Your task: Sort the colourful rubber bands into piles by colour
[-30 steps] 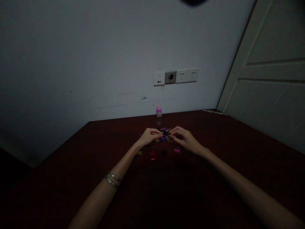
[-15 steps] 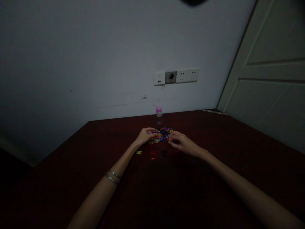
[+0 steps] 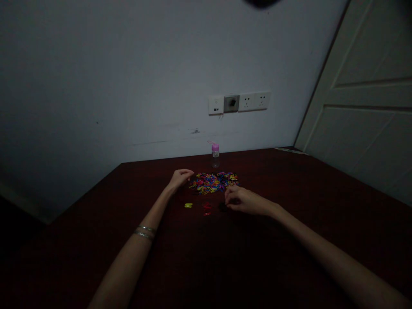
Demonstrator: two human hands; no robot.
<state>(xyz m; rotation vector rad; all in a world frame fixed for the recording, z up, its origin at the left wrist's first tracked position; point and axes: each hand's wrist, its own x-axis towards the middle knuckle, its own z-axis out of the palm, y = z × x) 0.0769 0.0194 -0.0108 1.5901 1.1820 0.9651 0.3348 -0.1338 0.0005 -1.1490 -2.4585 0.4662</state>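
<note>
A spread-out pile of small, bright, many-coloured looped clips [image 3: 212,183] lies on the dark red table. My left hand [image 3: 180,178] rests just off the pile's left end, its fingers stretched out and thumb a little apart, with nothing visible in them. My right hand [image 3: 242,200] is at the pile's near right side, thumb and fingers pinched together; whatever they hold is too small and dark to make out. Close by its fingertips is a small dark group of clips [image 3: 222,207]. Red clips [image 3: 207,208] and yellow clips [image 3: 188,205] form separate groups nearer me.
Behind the pile stands a clear bottle [image 3: 215,159] with a pink cap and loop. The dark red table [image 3: 206,262] meets a pale wall carrying sockets [image 3: 254,101]. A panelled door [image 3: 363,116] is on the right. The light is dim.
My left hand has moved left, off the pile, and the pile now shows wider on that side. My right hand has come slightly nearer me and left, beside the dark clips.
</note>
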